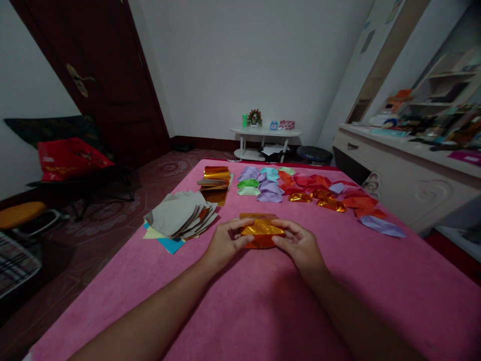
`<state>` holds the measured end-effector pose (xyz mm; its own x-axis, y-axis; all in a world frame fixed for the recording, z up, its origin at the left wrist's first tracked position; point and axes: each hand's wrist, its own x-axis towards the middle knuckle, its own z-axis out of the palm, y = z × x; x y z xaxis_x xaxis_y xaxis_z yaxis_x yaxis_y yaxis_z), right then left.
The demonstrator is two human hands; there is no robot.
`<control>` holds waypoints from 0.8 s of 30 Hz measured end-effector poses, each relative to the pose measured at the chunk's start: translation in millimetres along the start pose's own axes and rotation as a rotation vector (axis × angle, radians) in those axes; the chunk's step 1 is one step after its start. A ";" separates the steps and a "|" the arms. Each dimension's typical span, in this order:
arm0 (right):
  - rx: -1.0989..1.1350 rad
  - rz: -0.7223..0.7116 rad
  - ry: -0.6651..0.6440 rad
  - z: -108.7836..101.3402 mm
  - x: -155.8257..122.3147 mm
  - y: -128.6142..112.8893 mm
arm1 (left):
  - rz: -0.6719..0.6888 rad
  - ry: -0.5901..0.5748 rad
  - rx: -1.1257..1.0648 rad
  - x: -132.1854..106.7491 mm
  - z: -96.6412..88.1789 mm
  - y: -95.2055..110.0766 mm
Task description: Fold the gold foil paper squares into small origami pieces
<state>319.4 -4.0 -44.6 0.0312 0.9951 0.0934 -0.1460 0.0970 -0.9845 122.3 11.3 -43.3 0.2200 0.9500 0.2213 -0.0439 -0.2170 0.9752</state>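
A shiny gold and orange folded foil paper (260, 230) lies on the pink cloth (263, 301) in front of me. My left hand (224, 243) pinches its left end with curled fingers. My right hand (298, 244) grips its right end, fingers closed on the foil. Both hands rest on the cloth on either side of the piece.
A loose stack of silver, yellow and blue sheets (180, 218) lies to the left, with a gold foil stack (216, 181) behind it. Several folded paper pieces in purple, green, red and gold (300, 189) lie beyond. A white dresser (406, 170) stands at right, a small white table (265, 138) by the wall.
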 end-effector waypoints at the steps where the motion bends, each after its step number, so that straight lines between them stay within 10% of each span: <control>1: -0.014 -0.003 0.009 0.0 0.2 0.0 | 0.007 0.007 0.026 -0.3 -0.1 1.7; 10: -0.102 -0.085 0.013 0.1 1.4 0.8 | 0.086 0.045 0.124 -0.6 -0.4 3.7; 18: -0.707 -0.612 0.078 3.2 -9.1 -11.7 | 0.089 -0.022 0.275 -0.1 0.6 5.2; 24: -1.031 -0.829 -0.158 22.6 -24.8 -18.9 | -0.028 -0.248 -0.155 -9.6 14.7 12.6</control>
<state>298.9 -30.1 -25.0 -0.3778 0.6466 0.6627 0.6728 0.6835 -0.2833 133.9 -3.9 -33.2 0.4534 0.8674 0.2051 -0.1784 -0.1371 0.9743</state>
